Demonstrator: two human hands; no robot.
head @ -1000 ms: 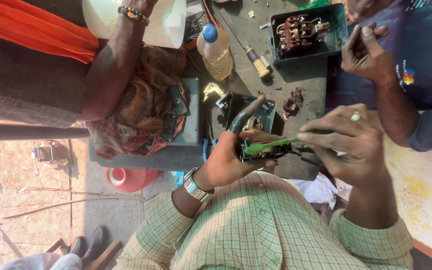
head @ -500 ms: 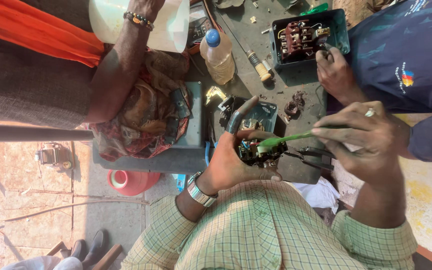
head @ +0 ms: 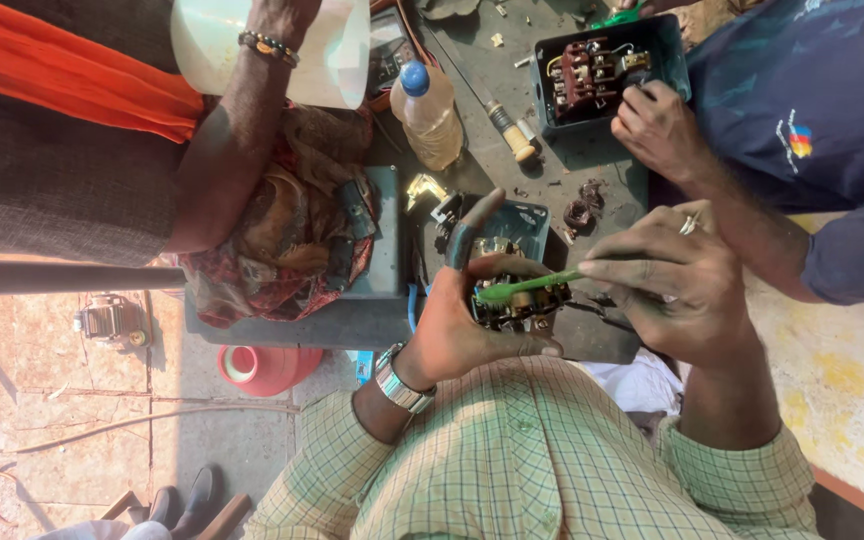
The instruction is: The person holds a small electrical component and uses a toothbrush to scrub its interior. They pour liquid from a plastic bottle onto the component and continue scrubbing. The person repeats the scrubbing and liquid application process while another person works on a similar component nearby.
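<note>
Left hand: the left hand (head: pixel 457 325) is curled around a small dark electrical switch block with brass contacts (head: pixel 517 305), thumb closed under it and fingers wrapped behind; the grease-blackened index finger sticks straight up, clear of the block.
Right hand: the right hand (head: pixel 667 280) is closed in a pinch on the handle of a thin green-handled tool (head: pixel 527 287), fingers bent and stacked over it; a ring shows on one finger.
Tool and block: the green tool lies almost level, its tip resting on the top of the switch block, just beside the left thumb.
Place of the block: it is held above the dark metal worktable (head: pixel 592 340), close to the person's chest, in front of an open teal plastic housing (head: pixel 524 222).
Arm pose: both forearms come up from checked green sleeves; the left wrist carries a silver metal watch (head: pixel 399 380) and is bent inward, the right wrist is tipped down toward the block.
Others nearby: a co-worker's hand (head: pixel 662 128) rests at the edge of a dark box with a red terminal assembly (head: pixel 597 70); another person's arm with a beaded bracelet (head: pixel 267 45) holds a pale plastic bucket (head: pixel 327 50).
Table items: a clear plastic bottle with a blue cap (head: pixel 427 110) lies beside a wooden-handled screwdriver (head: pixel 500 118).
</note>
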